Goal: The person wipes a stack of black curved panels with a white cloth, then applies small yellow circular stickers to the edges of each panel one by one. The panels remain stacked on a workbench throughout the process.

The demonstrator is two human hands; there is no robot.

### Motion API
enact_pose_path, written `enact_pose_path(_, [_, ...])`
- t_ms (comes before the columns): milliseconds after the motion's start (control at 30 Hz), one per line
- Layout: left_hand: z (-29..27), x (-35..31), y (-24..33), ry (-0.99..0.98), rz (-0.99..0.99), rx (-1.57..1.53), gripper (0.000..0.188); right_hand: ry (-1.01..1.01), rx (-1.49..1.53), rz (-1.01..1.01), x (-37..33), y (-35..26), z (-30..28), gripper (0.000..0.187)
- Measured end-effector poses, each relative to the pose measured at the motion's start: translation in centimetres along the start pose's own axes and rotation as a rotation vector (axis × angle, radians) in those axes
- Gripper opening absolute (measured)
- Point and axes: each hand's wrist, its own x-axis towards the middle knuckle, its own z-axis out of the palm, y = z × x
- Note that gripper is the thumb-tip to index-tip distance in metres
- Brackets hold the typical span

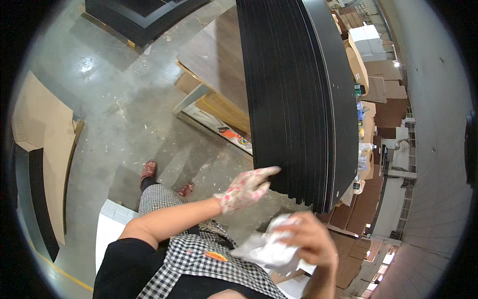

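In the head view, the person's left hand (244, 191), in a pink-dotted white glove, reaches with fingers and thumb apart to the near end of the row of black boards (286, 99) — it grips nothing, and whether the fingertip touches is hard to tell. The bare right hand (312, 240), blurred, closes around a crumpled white bundle (264, 250) — cloth or plastic, unclear — in front of the checked apron (204, 256). Left of the boards is a wood-grain tabletop (216, 47); beyond their right side are plastic bottles (363, 162).
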Motion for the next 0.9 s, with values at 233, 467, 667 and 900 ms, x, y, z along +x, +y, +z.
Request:
enact_pose_path(233, [-2.8,-6.1,-1.7,-0.049,-0.307,-0.105,0.03,0.237,-1.231,-0.131,14.7,2.7,-7.0,0.029])
enact_pose_path(467, [-5.9,-7.0,-3.3,0.03,-0.188,0.011,0.027,0.163,-1.305,0.217,-1.9,3.2,5.2,0.014])
enact_pose_path(667, [-7.1,-9.6,-4.2,-0.167,-0.384,0.091,0.025,0.302,-0.789,0.285,1.7,0.9,7.1,0.027])
enact_pose_path(900, [-7.8,-11.2,-4.3,-0.182,-0.393,0.123,0.026,0.262,-1.148,0.193,8.3,11.0,8.1,0.025])
